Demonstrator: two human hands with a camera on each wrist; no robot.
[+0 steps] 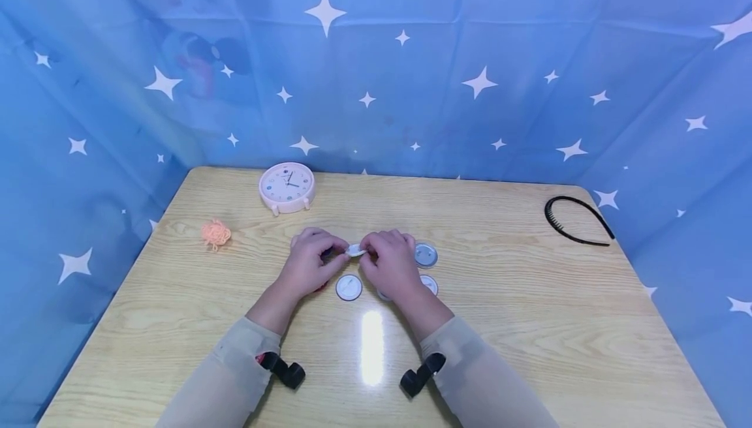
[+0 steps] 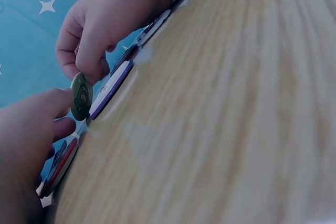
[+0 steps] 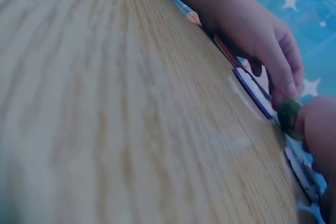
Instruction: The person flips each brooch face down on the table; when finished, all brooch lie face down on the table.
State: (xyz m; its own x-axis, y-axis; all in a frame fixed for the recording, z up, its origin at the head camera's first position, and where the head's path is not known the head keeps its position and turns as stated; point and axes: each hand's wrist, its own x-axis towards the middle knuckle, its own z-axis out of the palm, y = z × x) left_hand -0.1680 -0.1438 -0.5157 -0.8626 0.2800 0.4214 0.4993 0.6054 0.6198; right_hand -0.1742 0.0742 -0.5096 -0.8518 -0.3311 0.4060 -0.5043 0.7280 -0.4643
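Both hands pinch one small round pin badge [image 1: 355, 250] between them, just above the table. The left hand [image 1: 314, 258] has it by one edge with thumb and fingers; the right hand [image 1: 392, 261] grips the opposite edge. From the left wrist, the badge's green printed face [image 2: 81, 96] shows, standing on edge. Nearer the person, a badge [image 1: 349, 287] lies with its pale back up. Beside the right hand are a silvery-backed badge [image 1: 425, 255] and another badge [image 1: 429, 284], partly covered. A red-rimmed badge [image 2: 63, 166] lies by the left hand, mostly hidden in the head view.
A pink clock [image 1: 287, 186] lies at the back left of the wooden table [image 1: 505, 323], with a peach tangle of yarn-like strands [image 1: 215, 234] farther left. At the far right is a black headband [image 1: 572, 220]. A blue star-patterned curtain [image 1: 376, 62] hangs behind.
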